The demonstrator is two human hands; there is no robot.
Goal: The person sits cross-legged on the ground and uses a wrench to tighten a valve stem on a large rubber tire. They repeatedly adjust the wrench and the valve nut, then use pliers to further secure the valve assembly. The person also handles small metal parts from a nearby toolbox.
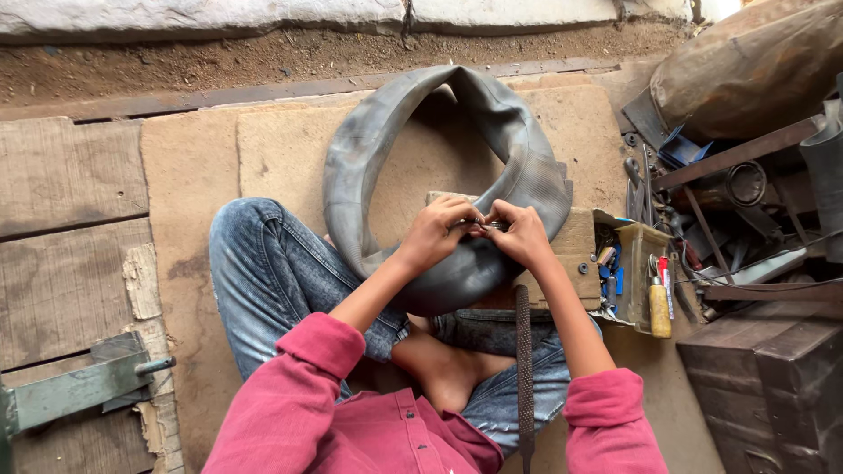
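A grey rubber inner tube lies in a loop on the board in front of me, its near part resting on my lap. My left hand and my right hand meet over the tube's near edge, fingertips pinched together on a small metal piece, likely the valve. Both hands rest against the rubber. My legs in blue jeans are folded under the tube. A long dark file or rasp lies across my right thigh.
A small open box with tubes, a yellow bottle and small tools sits at the right. Beyond it lie scrap metal bars, a dark metal case and a brown sack. Wooden planks and a metal bracket are at the left.
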